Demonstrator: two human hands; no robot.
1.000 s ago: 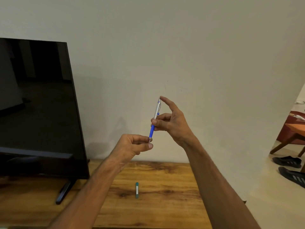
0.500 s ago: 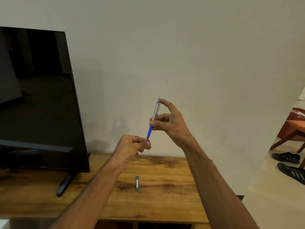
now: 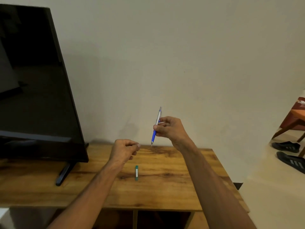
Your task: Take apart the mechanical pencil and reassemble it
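Where television stands, tabletop is wooden.

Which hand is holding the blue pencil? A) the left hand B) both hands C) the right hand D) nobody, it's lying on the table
C: the right hand holds the mechanical pencil around its middle, tip down, while the left hand is curled up apart from it.

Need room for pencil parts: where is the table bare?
Bare wood lies between the green case and the table's right edge, and between that case and the TV foot. The TV crowds the back left.
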